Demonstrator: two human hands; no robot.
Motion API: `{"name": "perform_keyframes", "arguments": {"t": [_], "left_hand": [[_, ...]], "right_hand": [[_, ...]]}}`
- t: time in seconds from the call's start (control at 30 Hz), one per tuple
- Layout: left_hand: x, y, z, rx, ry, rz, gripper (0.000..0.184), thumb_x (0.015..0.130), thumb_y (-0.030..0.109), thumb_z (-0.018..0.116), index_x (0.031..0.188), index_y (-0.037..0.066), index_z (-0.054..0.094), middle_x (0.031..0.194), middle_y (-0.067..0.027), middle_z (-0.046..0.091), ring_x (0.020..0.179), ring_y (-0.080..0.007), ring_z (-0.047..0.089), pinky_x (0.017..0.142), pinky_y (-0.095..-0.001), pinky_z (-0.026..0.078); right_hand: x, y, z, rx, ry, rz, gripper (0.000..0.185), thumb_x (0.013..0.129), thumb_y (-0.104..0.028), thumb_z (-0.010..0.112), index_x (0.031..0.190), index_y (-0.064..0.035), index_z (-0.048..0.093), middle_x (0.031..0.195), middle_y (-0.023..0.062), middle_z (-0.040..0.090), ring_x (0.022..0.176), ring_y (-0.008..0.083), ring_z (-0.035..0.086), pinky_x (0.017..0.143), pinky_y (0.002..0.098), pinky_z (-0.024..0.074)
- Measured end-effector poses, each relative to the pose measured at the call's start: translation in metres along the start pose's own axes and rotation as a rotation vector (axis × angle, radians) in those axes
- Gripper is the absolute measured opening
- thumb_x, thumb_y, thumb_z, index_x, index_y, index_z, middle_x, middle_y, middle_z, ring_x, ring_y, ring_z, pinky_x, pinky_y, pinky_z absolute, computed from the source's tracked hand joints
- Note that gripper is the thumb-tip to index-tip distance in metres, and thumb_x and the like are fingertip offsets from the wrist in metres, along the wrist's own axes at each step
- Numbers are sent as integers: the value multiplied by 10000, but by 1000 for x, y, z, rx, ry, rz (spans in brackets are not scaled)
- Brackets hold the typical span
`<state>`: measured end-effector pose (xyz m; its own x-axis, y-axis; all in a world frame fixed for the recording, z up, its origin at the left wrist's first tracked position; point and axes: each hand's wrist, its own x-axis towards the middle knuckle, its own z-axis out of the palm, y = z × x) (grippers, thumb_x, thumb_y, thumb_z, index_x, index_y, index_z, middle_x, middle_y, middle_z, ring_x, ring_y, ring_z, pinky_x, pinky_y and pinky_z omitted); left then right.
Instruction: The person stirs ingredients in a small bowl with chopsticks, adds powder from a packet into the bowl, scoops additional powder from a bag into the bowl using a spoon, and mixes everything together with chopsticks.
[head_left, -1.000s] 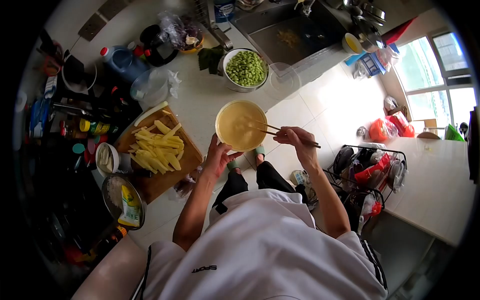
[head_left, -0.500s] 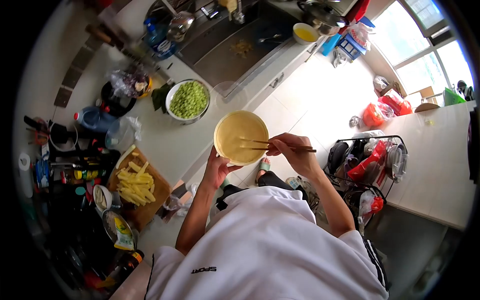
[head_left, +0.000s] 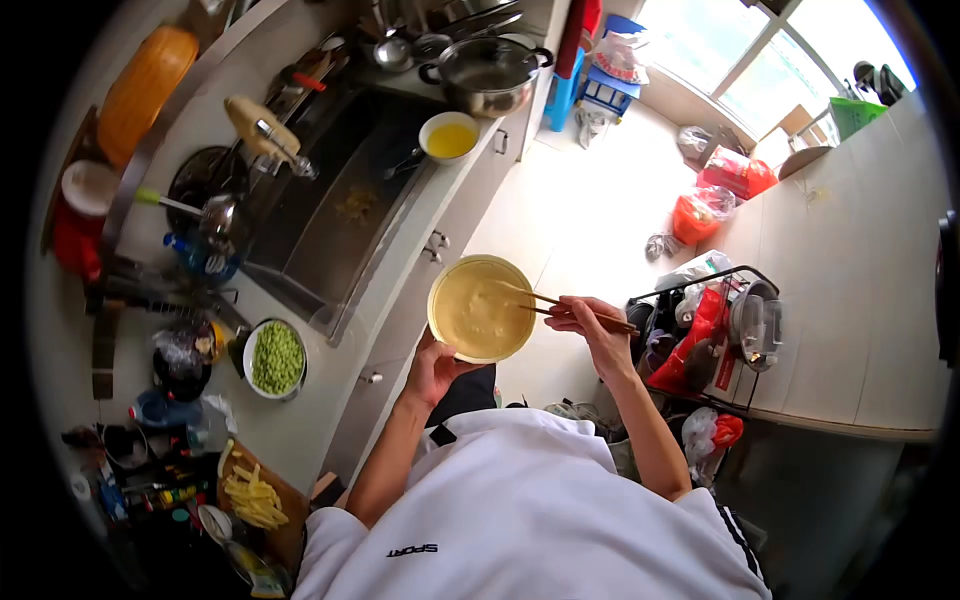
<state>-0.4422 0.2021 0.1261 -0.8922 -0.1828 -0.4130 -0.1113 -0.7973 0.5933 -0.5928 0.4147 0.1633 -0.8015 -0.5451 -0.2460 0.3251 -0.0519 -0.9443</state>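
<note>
My left hand (head_left: 437,371) is closed on the lower left rim of a round bowl (head_left: 433,310), holding it up in front of my body. Pale yellow batter (head_left: 478,312) fills much of the bowl, with a few bumps or bubbles on its surface. In my right hand (head_left: 592,335) is a pair of wooden chopsticks (head_left: 612,323), gripped with the fingers closed. Their tips reach into the right side of the batter.
On the counter to the left stand a bowl of chopped green vegetable (head_left: 277,358) and a cutting board (head_left: 292,520) with yellow strips (head_left: 254,497). Beyond are a sink (head_left: 300,240), a bowl of yellow liquid (head_left: 449,137) and a lidded pot (head_left: 487,76). A black rack (head_left: 745,405) stands right.
The view has swung rightward, so the counter things sit further left and the lidded pot is in full view. The chopsticks have shifted within the batter. Both hands keep their holds.
</note>
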Motion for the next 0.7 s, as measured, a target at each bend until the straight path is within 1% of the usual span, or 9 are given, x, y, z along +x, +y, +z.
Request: {"name": "perform_keyframes", "arguments": {"t": [0.13, 0.17, 0.23, 0.37, 0.43, 0.5, 0.57, 0.67, 0.7], "left_hand": [[71, 4, 30, 54, -18, -94, 668, 701, 118, 535, 1344, 61, 365, 1298, -160, 462, 1166, -335, 515, 869, -512, 532], [91, 6, 40, 67, -26, -106, 662, 707, 121, 534, 1345, 63, 365, 1301, -157, 459, 1173, -333, 508, 880, -519, 524], [129, 11, 61, 86, -37, -131, 652, 719, 127, 531, 1346, 67, 365, 1308, -152, 453, 1187, -330, 494, 902, -532, 507], [217, 16, 97, 97, -89, -186, 621, 759, 129, 524, 1356, 78, 357, 1314, -145, 447, 1197, -323, 484, 915, -555, 488], [257, 22, 122, 80, -127, -190, 597, 788, 114, 513, 1361, 92, 345, 1301, -148, 455, 1168, -330, 509, 865, -533, 524], [301, 31, 152, 59, -164, -192, 575, 800, 77, 494, 1355, 95, 341, 1270, -161, 473, 1119, -336, 549, 793, -497, 573], [345, 32, 174, 82, -169, -203, 552, 820, 76, 504, 1348, 108, 345, 1266, -153, 476, 1109, -331, 556, 792, -481, 578], [405, 40, 210, 114, -200, -228, 523, 847, 96, 528, 1341, 124, 357, 1259, -146, 482, 1106, -322, 559, 807, -473, 575], [426, 41, 223, 137, -209, -223, 514, 866, 118, 528, 1348, 117, 350, 1276, -141, 473, 1126, -320, 545, 821, -482, 565]], "right_hand": [[31, -6, -31, 60, -133, 20, 292, 961, -155, 504, 1068, 99, 600, 937, 189, 669, 859, 252, 677, 805, 332, 559], [43, -16, -44, 71, -106, 48, 290, 961, -154, 505, 1062, 100, 604, 922, 187, 673, 856, 248, 677, 795, 326, 561], [77, -29, -73, 120, 132, -43, 291, 960, -155, 509, 1059, 101, 605, 912, 186, 674, 852, 245, 678, 790, 323, 563], [126, -53, -111, 46, -18, -8, 290, 966, -148, 492, 1056, 106, 601, 934, 194, 668, 845, 245, 678, 788, 331, 562], [156, -81, -141, 116, 206, -70, 283, 963, -137, 496, 1067, 107, 593, 945, 194, 664, 844, 254, 677, 794, 335, 562], [184, -97, -164, 21, 241, -87, 278, 963, -132, 496, 1073, 104, 592, 952, 195, 661, 847, 258, 677, 794, 334, 562], [208, -110, -180, 89, 129, -35, 276, 963, -130, 497, 1080, 101, 591, 952, 192, 661, 879, 258, 673, 808, 334, 560], [258, -132, -224, 161, 376, -153, 282, 962, -139, 502, 1075, 103, 591, 935, 186, 665, 868, 258, 675, 809, 332, 560], [273, -136, -231, 142, 321, -155, 281, 963, -140, 502, 1069, 105, 592, 933, 188, 665, 858, 259, 677, 806, 332, 561]]}}
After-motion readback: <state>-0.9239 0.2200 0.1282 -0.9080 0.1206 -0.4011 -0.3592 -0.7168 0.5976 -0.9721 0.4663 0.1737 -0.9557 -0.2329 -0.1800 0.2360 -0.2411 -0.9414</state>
